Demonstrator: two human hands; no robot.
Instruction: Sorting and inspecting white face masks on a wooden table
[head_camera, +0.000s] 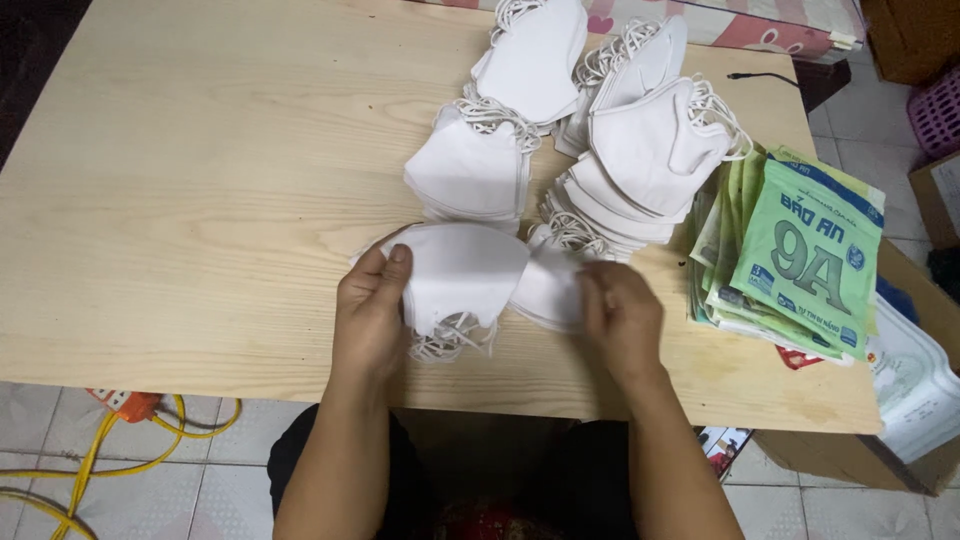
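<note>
My left hand grips a small stack of white folded face masks near the table's front edge, thumb on top, their ear loops hanging below. My right hand holds another white mask just to the right, touching the stack. Behind them lie several piles of white masks with tangled elastic loops, spread across the middle and back of the light wooden table.
A stack of green printed plastic bags lies at the table's right edge. A white plastic container sits lower right. Yellow cable and an orange power strip lie on the tiled floor at lower left. A black cable end rests at the back.
</note>
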